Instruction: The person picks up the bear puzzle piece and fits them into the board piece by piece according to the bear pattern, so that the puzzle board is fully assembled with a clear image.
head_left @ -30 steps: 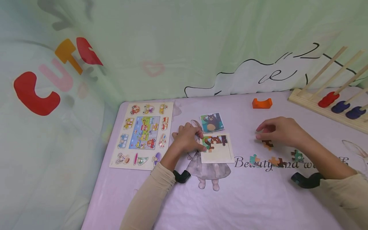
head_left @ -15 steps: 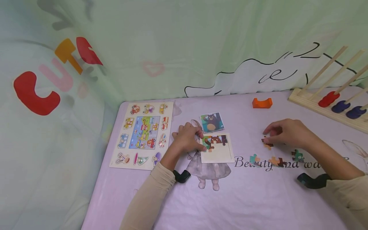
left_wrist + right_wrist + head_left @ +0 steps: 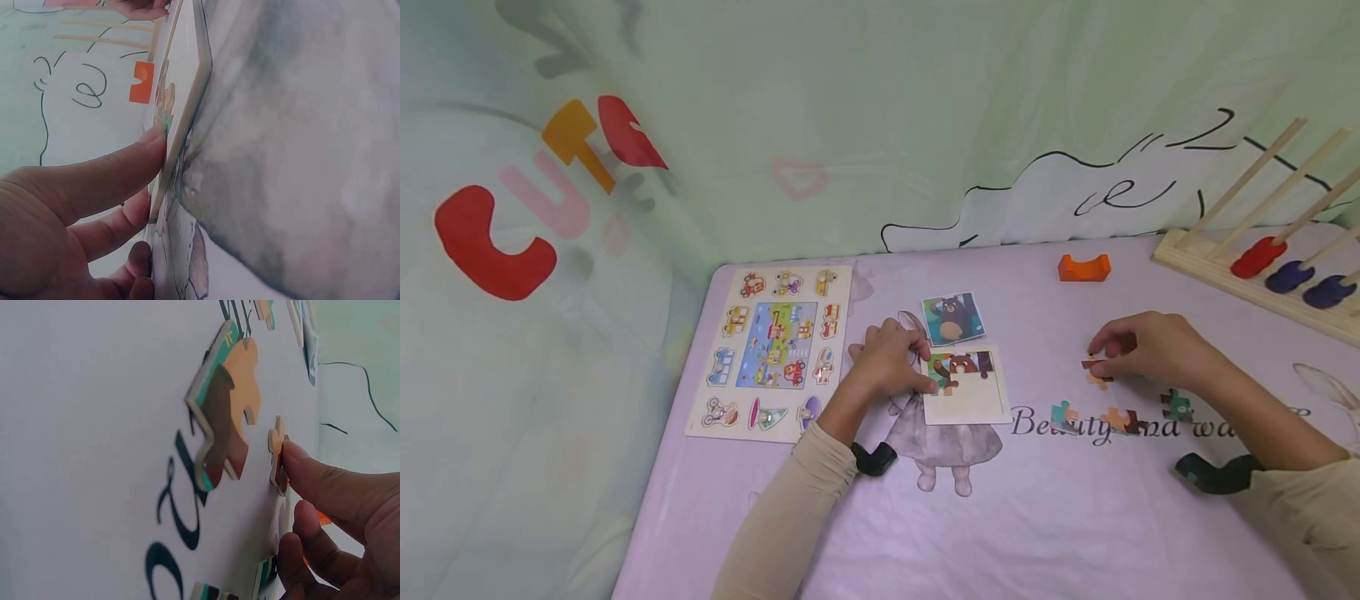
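Note:
My left hand grips the left side of a square wooden puzzle board, its thumb on the face by the edge. Bear pieces fill the board's upper part; the lower right is bare wood. Just behind it lies a bear picture card. To the right, my right hand pinches a brown and orange puzzle piece between thumb and forefinger, low over the cloth; the forefinger is mostly hidden in the right wrist view. Nearer the front lie a teal and orange piece, a brown and orange piece and a green piece.
A peg puzzle board with vehicles lies at the left. An orange block sits at the back, and a wooden rack with upright rods and coloured beads stands at the back right. Printed cloth covers the table.
My right hand has shifted right and closed its thumb and forefinger on the brown and orange puzzle piece, which is turned slightly. The left hand has stayed on the puzzle board.

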Tool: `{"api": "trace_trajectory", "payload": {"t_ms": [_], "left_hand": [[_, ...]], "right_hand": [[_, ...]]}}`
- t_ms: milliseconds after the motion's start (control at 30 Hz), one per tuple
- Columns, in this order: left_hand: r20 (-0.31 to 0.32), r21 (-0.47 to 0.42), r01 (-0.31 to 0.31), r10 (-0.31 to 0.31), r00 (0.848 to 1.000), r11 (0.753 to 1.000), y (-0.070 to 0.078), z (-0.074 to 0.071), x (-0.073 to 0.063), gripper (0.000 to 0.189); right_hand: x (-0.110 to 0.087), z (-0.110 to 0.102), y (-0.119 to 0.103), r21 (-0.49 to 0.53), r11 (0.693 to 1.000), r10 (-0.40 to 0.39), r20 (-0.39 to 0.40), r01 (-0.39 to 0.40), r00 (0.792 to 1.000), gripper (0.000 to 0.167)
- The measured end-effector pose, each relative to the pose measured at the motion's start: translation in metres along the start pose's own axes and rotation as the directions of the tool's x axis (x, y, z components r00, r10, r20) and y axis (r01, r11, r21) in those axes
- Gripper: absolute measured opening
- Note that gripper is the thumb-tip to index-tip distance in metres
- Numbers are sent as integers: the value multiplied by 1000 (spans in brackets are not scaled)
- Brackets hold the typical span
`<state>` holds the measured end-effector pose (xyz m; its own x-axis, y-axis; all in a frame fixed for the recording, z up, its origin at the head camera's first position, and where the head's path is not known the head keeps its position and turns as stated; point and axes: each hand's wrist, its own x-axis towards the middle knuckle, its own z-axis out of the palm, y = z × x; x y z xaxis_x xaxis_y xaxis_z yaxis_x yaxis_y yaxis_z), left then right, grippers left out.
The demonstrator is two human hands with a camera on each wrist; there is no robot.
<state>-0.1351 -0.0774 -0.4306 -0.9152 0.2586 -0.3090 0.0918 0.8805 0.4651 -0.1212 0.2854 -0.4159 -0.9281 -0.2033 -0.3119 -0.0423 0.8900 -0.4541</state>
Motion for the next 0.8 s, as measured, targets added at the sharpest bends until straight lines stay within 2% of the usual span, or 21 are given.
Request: {"api": "trace_trajectory", "payload": {"t_ms": [800], "left_hand": [[0,1,0,0,1000,1000,1,-1,-1,33]], "right_hand": [[-1,-1,-5,1,999,-33,-34,33,999,22]]}}
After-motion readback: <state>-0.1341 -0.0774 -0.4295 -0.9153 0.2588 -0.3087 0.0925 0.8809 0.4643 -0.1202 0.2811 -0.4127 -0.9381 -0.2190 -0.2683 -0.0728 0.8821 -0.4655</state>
